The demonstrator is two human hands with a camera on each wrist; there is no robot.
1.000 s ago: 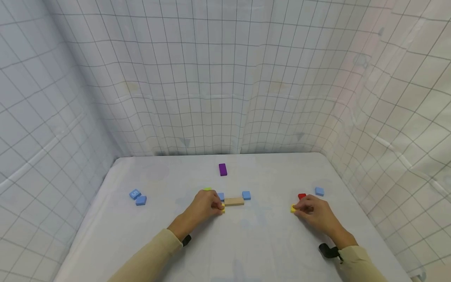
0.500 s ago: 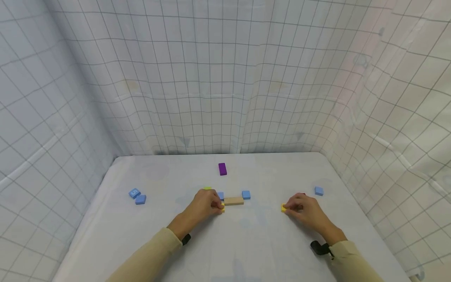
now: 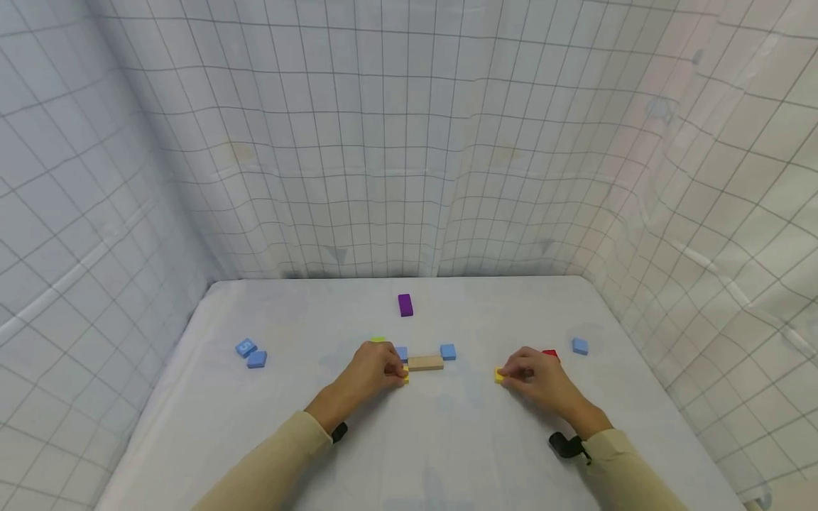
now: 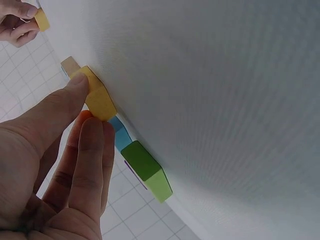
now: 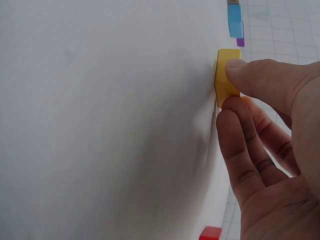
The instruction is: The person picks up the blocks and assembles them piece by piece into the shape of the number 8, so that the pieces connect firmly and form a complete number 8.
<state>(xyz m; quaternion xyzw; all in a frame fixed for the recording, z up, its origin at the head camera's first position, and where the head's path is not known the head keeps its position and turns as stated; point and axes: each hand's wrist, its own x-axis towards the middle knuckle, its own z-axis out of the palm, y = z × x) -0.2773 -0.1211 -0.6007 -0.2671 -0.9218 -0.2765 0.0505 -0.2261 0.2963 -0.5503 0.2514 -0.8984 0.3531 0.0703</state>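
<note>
My left hand pinches a yellow block between thumb and fingers, at the near left end of a plain wooden block. A blue block sits just behind that spot, and a green block is partly hidden behind the hand in the head view. Over on the right, my right hand pinches a second yellow block by thumb and fingertips, low at the white tabletop. Another blue block stands behind the wooden block's right end. A red block shows just behind the right hand.
A purple block lies at the back middle of the white-covered table. Two blue blocks, one marked 5, lie at the left. At the far right is a blue block. Gridded curtains enclose the back and sides.
My right hand has moved left along the table with its yellow block, away from the red block, which shows more clearly again. The left hand has stayed in place on its yellow block.
</note>
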